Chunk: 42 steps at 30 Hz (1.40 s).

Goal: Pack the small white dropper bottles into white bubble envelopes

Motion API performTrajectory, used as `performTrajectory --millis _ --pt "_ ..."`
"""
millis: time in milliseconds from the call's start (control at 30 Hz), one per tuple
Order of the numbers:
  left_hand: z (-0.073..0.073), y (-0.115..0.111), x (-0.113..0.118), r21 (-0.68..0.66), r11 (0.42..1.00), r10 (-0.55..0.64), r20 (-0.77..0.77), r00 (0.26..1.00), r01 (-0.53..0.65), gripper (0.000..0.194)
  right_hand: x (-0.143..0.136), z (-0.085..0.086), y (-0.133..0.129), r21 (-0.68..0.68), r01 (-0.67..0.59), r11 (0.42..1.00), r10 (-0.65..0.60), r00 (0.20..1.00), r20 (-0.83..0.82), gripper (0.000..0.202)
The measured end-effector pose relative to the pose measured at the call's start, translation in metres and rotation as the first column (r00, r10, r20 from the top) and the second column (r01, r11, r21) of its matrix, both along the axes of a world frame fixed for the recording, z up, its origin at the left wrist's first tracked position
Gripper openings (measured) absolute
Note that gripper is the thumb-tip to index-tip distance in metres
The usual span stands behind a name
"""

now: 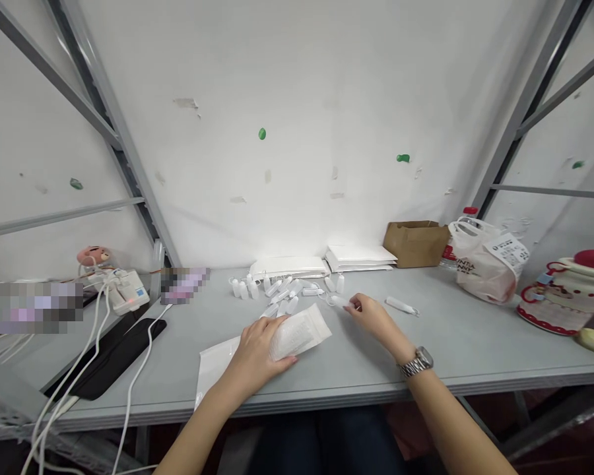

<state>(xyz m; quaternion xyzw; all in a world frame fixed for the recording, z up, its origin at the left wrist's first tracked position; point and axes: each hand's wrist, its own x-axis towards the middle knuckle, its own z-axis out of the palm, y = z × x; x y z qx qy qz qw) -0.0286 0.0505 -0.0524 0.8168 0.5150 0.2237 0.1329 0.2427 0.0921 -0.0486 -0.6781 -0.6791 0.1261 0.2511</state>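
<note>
My left hand (262, 349) is wrapped round a small white bubble-lined pouch (304, 330), held tilted above the table with its wider end to the right. Under that wrist lies a flat white sheet or bag (215, 366), partly covered by my arm. The fingers of my right hand (371, 315) pinch a small white translucent bottle (338, 301) lying on the table. Several similar bottles with thin loops (282, 290) stand and lie in a loose group behind my hands. One more white tube-like piece (400, 305) lies apart on the right.
Stacks of white envelopes (359, 256) and a brown cardboard box (416, 243) sit along the wall. A plastic bag (490, 264) and a red-lidded jar (564, 293) stand at right. Cables, a power strip (127, 293) and a black pouch (113, 363) occupy the left side.
</note>
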Motion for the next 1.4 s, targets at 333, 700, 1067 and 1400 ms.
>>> performTrajectory --millis 333,700,1067,1400 --pt "-0.002 -0.002 0.006 0.034 0.999 -0.012 -0.004 1.0 0.012 0.062 -0.018 0.043 -0.05 0.026 -0.383 0.924 0.373 0.879 -0.298 0.021" --pt "0.002 -0.012 0.016 0.006 0.999 -0.051 0.073 0.996 0.05 0.06 -0.05 0.021 -0.042 0.119 -0.322 0.939 0.333 0.77 -0.544 0.018" --pt "-0.005 -0.009 0.02 0.001 0.999 -0.051 0.067 0.996 0.051 0.056 -0.034 0.028 -0.043 0.019 -0.583 0.812 0.547 0.749 -0.374 0.016" --pt "-0.003 -0.005 0.011 0.014 1.0 -0.007 0.071 0.997 0.006 0.054 0.076 0.007 -0.001 0.052 0.34 0.939 -0.344 0.918 0.199 0.029"
